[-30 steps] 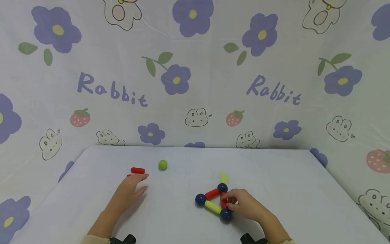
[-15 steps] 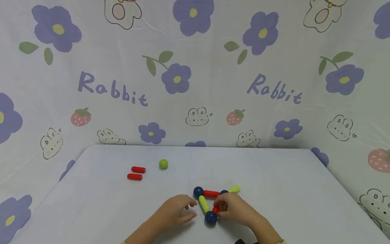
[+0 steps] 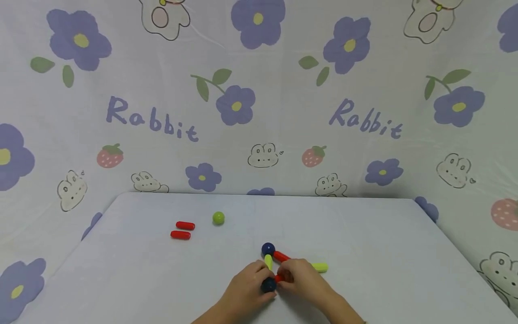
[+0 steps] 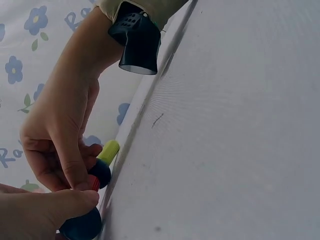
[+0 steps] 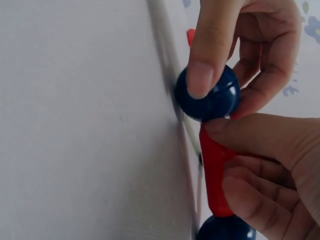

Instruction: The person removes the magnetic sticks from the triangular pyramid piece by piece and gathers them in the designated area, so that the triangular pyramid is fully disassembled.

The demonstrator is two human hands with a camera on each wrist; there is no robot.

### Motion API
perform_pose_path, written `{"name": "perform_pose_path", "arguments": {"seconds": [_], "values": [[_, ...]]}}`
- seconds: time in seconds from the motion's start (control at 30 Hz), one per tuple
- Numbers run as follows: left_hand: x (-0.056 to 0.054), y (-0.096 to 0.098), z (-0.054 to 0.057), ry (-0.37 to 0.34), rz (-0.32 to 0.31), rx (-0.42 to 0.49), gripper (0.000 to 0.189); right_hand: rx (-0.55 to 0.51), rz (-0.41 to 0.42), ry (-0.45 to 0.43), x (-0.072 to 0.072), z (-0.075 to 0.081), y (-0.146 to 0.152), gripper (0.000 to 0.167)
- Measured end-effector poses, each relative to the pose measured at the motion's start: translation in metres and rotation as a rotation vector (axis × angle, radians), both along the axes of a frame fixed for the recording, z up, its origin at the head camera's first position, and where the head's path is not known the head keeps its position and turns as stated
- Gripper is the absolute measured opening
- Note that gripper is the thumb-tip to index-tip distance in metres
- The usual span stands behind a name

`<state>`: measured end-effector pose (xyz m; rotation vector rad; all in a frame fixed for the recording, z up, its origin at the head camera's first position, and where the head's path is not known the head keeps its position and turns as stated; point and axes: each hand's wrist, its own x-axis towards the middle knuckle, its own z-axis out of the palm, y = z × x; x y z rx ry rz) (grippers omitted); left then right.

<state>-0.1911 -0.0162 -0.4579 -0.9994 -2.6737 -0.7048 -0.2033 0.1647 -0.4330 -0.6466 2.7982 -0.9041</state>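
My left hand [image 3: 248, 285] grips a dark blue ball [image 5: 207, 95] at the near corner of a joined figure of balls and rods, thumb across its face in the right wrist view. With thumb and fingers, my right hand [image 3: 305, 281] pinches the red rod [image 5: 215, 170] that meets this ball. A second blue ball [image 5: 227, 229] sits at that rod's other end; the right hand hides it in the head view. Farther back, another blue ball [image 3: 268, 249] joins a red rod [image 3: 282, 256] and a yellow-green rod [image 3: 268, 261]. One more yellow-green rod [image 3: 319, 267] sticks out rightward.
Two loose red rods [image 3: 185, 225] lie side by side at the left of the white table [image 3: 384, 252]. A green ball [image 3: 218, 218] rests right of them, toward the back. A patterned cloth [image 3: 259, 126] hangs behind the table.
My left hand has come from beside the loose red rods to the figure and taken hold of the near blue ball. The figure has turned and shifted left, my right hand still on its red rod.
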Motion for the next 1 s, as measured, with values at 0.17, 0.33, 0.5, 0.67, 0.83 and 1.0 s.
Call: {"name": "perform_pose_path", "arguments": {"seconds": [0.17, 0.33, 0.5, 0.67, 0.83, 1.0], "values": [[-0.0018, -0.0035, -0.0061, -0.106, 0.030, 0.057, 0.032, 0.094, -0.011, 0.136, 0.0033, 0.0007, -0.0043, 0.013], [-0.0033, -0.0045, -0.0077, -0.204, 0.072, 0.121, 0.036, 0.149, 0.006, 0.231, 0.0037, -0.0013, -0.0046, 0.014], [-0.0024, -0.0049, -0.0078, -0.177, 0.102, 0.127, 0.038, 0.173, 0.011, 0.271, 0.0033, -0.0017, -0.0042, 0.014], [-0.0029, -0.0036, -0.0074, -0.233, 0.114, 0.144, 0.039, 0.185, 0.003, 0.211, 0.0029, 0.0001, -0.0034, 0.015], [-0.0041, -0.0054, -0.0065, -0.281, 0.138, 0.158, 0.038, 0.172, 0.056, 0.193, 0.0021, 0.0010, -0.0014, 0.014], [-0.0076, -0.0093, -0.0071, -0.292, 0.194, 0.159, 0.037, 0.154, 0.165, 0.226, 0.0009, -0.0008, 0.0007, 0.011]]}}
